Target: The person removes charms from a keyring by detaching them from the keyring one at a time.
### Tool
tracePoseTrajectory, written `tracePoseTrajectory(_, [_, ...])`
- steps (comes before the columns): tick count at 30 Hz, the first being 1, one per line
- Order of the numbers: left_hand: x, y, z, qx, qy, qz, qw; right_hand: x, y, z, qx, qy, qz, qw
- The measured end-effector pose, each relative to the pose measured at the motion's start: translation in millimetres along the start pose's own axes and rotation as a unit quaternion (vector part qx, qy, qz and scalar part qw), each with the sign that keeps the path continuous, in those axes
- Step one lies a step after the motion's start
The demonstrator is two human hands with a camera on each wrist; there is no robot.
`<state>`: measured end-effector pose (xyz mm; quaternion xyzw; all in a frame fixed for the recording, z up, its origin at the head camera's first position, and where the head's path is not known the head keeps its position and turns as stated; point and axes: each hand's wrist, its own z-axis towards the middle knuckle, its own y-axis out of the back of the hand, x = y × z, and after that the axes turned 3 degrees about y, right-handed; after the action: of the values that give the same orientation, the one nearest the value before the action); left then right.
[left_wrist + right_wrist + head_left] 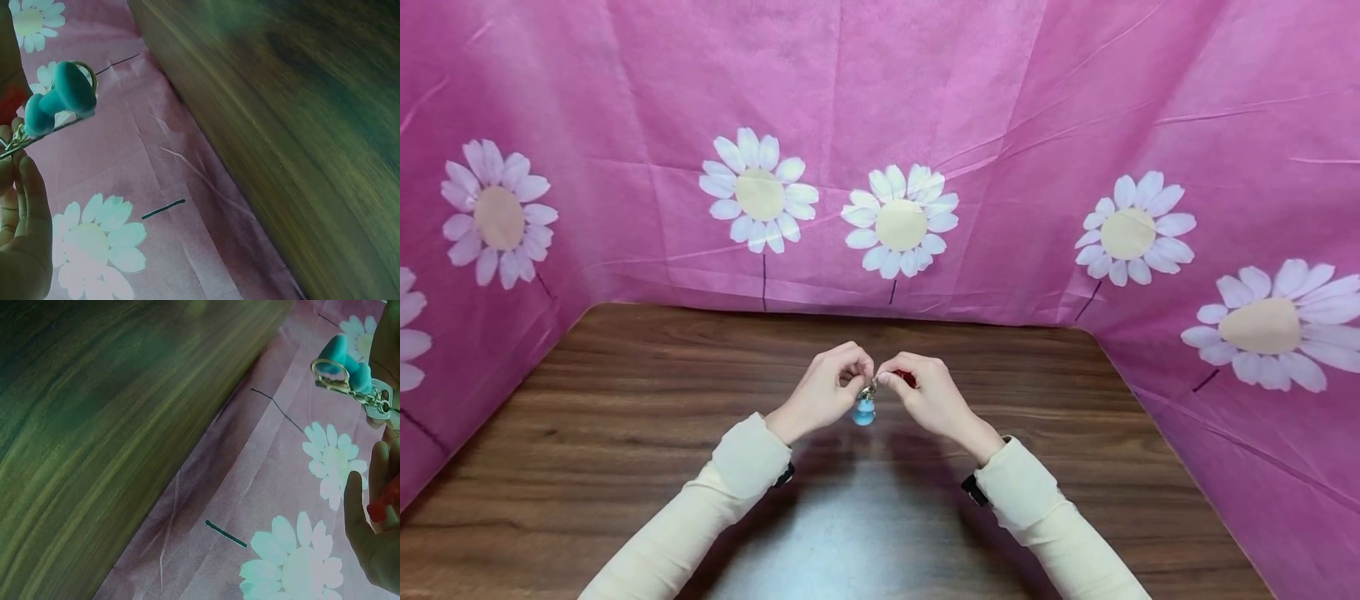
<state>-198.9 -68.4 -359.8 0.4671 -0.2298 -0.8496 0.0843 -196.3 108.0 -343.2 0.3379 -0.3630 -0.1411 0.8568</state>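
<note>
A keychain with a light blue charm (864, 411) hangs between the two hands above the table. My left hand (829, 387) pinches its top near the metal parts. The right wrist view shows a gold ring (330, 374), a short chain and a silver key-like piece (379, 400) beside the blue charm. My right hand (934, 396) has thumb and forefinger together close to the left fingertips. A small red thing (386, 501) is held in its fingers; its kind is mostly hidden. The red also shows behind the charm in the left wrist view.
Beneath the hands lies a dark brown wood-grain table (662, 417). A pink cloth (985, 83) printed with white daisies stands around its back and sides. Each wrist carries a dark strap (975, 489) below a cream sleeve.
</note>
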Motion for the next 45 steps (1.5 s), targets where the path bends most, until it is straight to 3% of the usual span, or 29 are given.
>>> tracePoseTrajectory(7, [3.6, -4.9, 1.9, -0.001, 0.041, -0.025, 0.9988, 2.0, -2.8, -1.3, 0.030, -0.025, 0.009, 0.999])
tracePoseTrajectory(11, [7.9, -6.1, 0.3, -0.025, 0.070, -0.014, 0.9971, 2.0, -4.5, -1.6, 0.023, -0.034, -0.006, 0.999])
tracePoseTrajectory(18, [4.1, -8.0, -8.7, -0.077, 0.065, 0.021, 0.9947, 3.5, -2.4, -0.5, -0.009, -0.057, -0.027, 0.998])
tracePoseTrajectory(26, [-1.1, -18.3, -9.2, -0.052, 0.089, 0.008, 0.9946, 5.4, -0.4, -3.6, -0.044, -0.090, -0.023, 0.995])
tracePoseTrajectory(38, [3.0, -14.4, -5.2, -0.089, 0.046, 0.040, 0.9942, 0.0, -0.2, -0.7, -0.029, -0.108, -0.022, 0.994])
tracePoseTrajectory(45, [5.0, -7.9, -5.4, -0.104, 0.041, 0.053, 0.9923, 2.3, 0.3, 2.3, -0.030, -0.126, -0.031, 0.991])
